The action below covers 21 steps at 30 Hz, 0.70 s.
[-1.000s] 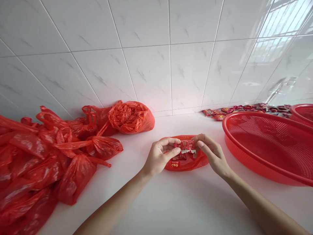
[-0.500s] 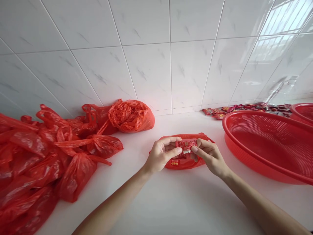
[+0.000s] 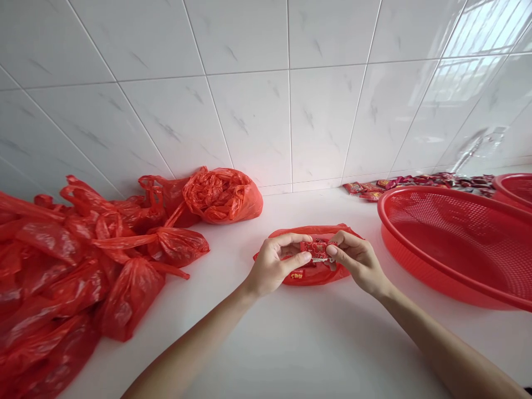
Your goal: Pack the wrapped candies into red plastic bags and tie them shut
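My left hand and my right hand pinch the two ends of a small red wrapped candy between thumb and fingers. They hold it just above an open red plastic bag that lies flat on the white counter. A few red candies show through the bag under my fingers.
A heap of tied red plastic bags fills the counter's left side up to the tiled wall. A large red mesh basket sits at the right, a second red basket behind it. Loose wrapped candies lie along the wall.
My right hand has slid left, so the two hands are closer together on the candy. The candy has sunk slightly toward the open bag.
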{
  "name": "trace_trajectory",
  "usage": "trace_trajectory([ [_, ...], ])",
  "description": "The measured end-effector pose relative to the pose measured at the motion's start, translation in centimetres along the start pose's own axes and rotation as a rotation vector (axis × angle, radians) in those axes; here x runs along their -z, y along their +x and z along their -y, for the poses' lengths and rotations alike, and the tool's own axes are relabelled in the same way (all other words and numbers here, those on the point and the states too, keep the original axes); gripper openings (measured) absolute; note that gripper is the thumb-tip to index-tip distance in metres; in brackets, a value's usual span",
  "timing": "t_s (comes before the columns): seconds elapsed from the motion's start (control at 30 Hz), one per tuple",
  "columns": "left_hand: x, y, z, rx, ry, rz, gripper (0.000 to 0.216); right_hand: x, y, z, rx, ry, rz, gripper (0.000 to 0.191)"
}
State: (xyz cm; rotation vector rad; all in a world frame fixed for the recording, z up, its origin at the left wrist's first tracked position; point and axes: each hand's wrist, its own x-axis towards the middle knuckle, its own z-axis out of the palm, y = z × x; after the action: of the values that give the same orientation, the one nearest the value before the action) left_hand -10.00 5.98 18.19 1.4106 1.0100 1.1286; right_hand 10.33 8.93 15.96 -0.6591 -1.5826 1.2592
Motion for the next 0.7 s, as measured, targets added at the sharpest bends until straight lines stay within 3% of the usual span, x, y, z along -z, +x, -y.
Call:
trace_trajectory([
  [0.2, -0.12, 0.0, 0.09, 0.025, -0.008, 0.017, 0.028, 0.03, -0.15, -0.4, 0.018, -0.035, 0.0, 0.036],
  [0.4, -0.71, -0.12, -0.26, 0.009, -0.045, 0.164, 0.027, -0.16, -0.25, -0.3, 0.035, -0.049, 0.004, 0.038],
  [0.7, -0.59, -0.02, -0.08, -0.021, -0.006, 0.106, 0.028, 0.19, -0.2, -0.58, 0.006, 0.0, 0.107, 0.035],
])
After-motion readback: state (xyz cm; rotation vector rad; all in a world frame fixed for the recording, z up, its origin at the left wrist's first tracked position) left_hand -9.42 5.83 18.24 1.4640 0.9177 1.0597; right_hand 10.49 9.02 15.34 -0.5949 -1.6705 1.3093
